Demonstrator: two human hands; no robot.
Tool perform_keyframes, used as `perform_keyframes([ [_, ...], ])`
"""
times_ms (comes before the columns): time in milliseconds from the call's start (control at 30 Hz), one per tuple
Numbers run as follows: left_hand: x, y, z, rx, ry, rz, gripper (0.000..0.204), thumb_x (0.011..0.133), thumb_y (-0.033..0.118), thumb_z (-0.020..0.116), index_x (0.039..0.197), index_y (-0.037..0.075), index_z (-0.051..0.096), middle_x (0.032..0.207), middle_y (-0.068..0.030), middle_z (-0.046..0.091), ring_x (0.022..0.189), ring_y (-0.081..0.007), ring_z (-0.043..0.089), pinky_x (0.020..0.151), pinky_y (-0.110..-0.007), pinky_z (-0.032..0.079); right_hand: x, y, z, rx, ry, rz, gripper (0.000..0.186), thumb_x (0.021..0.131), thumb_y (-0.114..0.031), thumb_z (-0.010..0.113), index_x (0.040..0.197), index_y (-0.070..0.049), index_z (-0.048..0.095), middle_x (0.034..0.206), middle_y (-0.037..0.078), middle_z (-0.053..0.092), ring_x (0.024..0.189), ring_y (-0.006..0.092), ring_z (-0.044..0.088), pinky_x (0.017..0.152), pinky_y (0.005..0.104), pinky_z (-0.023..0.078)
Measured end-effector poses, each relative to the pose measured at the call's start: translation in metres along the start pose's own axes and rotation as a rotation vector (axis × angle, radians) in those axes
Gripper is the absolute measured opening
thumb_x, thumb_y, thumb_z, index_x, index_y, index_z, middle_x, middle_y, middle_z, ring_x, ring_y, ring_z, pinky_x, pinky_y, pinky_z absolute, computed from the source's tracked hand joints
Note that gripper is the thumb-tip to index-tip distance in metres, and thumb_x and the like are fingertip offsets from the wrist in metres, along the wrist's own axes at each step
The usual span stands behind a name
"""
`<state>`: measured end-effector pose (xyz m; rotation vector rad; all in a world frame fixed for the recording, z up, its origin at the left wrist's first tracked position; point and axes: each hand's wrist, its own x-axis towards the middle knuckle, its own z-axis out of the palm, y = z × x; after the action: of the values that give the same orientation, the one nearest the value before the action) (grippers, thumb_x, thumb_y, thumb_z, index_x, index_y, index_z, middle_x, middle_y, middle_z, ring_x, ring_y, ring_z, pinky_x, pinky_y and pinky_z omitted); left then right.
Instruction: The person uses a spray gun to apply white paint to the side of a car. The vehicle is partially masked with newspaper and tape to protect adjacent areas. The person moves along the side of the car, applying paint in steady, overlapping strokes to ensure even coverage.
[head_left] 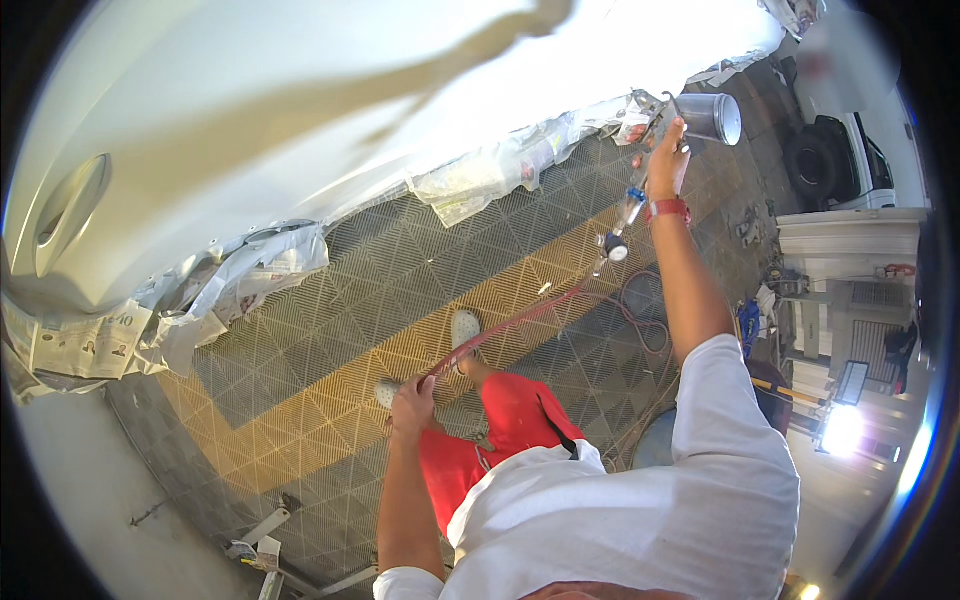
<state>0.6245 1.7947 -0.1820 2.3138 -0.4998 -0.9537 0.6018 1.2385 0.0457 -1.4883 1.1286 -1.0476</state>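
Note:
My right hand point(668, 165), with a red band at the wrist, is raised and closed around the handle of a spray gun point(655, 112). A silver cup point(708, 118) sits on the gun, which is close to a pale car body panel point(350, 90). Below the handle hang a clear blue-topped filter point(630, 207) and a round gauge point(614, 248). From there a red air hose point(515, 325) slants down to my left hand point(412, 405), whose fingers are wrapped round it in front of my legs.
Newspaper and plastic masking point(500, 172) hang along the panel's lower edge; a door handle point(75, 213) is at far left. Tiled flooring point(370, 290) lies below. More hose coils point(645, 315) rest on it. A bright work lamp point(842, 430) and a white vehicle point(870, 165) are at right.

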Motion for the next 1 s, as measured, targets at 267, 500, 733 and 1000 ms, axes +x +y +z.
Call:
perform_keyframes([
  [267, -0.015, -0.048, -0.007, 0.021, 0.08, -0.105, 0.036, 0.102, 0.036, 0.06, 0.108, 0.003, 0.07, 0.099, -0.0236, 0.073, 0.094, -0.0442, 0.07, 0.081, -0.051, 0.053, -0.031, 0.036, 0.03, -0.041, 0.042, 0.001, 0.049, 0.111, -0.041, 0.04, 0.113, 0.003, 0.059, 0.089, 0.013, 0.073, 0.071, 0.0175, 0.073, 0.04, 0.0261, 0.05],
  [500, -0.081, -0.176, -0.032, 0.118, 0.06, -0.296, 0.036, 0.102, 0.037, 0.058, 0.108, 0.003, 0.069, 0.096, -0.0233, 0.073, 0.092, -0.0454, 0.07, 0.079, -0.054, 0.054, -0.228, 0.018, 0.118, 0.108, -0.305, -0.001, 0.044, 0.112, -0.039, 0.041, 0.108, -0.001, 0.063, 0.09, 0.009, 0.073, 0.078, 0.014, 0.071, 0.048, 0.0241, 0.049],
  [733, -0.182, -0.297, -0.056, -0.03, 0.033, -0.594, 0.045, 0.107, 0.042, 0.049, 0.121, 0.003, 0.067, 0.107, -0.0239, 0.072, 0.099, -0.0417, 0.07, 0.083, -0.051, 0.054, -0.399, -0.005, 0.222, 0.201, -0.584, -0.11, 0.048, 0.109, -0.033, 0.052, 0.15, -0.009, 0.053, 0.095, 0.007, 0.074, 0.083, 0.0114, 0.07, 0.063, 0.0271, 0.055],
  [1000, -0.255, -0.337, -0.051, -0.282, 0.053, -0.825, 0.051, 0.11, 0.045, 0.041, 0.13, 0.005, 0.064, 0.123, -0.0215, 0.068, 0.116, -0.039, 0.065, 0.099, -0.049, 0.049, -0.513, -0.033, 0.322, 0.305, -0.832, -0.284, 0.058, 0.104, -0.043, 0.057, 0.146, -0.002, 0.056, 0.096, 0.017, 0.076, 0.09, 0.028, 0.074, 0.082, 0.0397, 0.057],
])
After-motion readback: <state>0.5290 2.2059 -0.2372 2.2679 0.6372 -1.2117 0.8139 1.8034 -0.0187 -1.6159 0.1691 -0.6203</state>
